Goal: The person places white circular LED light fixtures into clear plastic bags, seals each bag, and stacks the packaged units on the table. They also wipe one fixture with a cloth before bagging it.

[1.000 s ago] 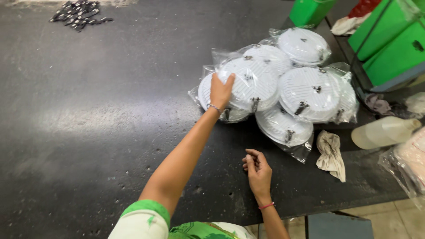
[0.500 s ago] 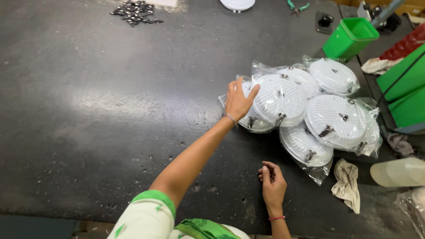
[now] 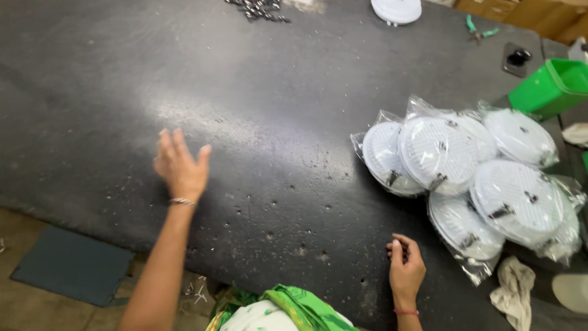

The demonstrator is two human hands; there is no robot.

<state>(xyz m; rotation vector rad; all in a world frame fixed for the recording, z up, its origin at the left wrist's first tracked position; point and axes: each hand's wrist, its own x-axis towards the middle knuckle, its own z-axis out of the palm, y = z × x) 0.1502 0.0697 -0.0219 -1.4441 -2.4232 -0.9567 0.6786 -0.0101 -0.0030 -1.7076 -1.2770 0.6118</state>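
Bagged round discs [image 3: 471, 171] piled on the table [image 3: 92, 79] at right; right hand [image 3: 406, 266] just before the pile; left hand [image 3: 181, 165] well apart at left; cloth [image 3: 513, 293] beside pile, bin [image 3: 548, 86] behind

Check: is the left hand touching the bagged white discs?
Apart. The head view shows the left hand open over bare dark table, with a wide stretch of tabletop between it and the bagged white discs.

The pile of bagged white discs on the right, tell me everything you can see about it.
The pile of bagged white discs holds about six round, ribbed, plastic-looking pieces, each in a clear crinkled bag with small dark metal clips showing. They overlap loosely, tilted on one another, on the dark table near its right edge. No hand touches them; the right hand rests on the table nearby.
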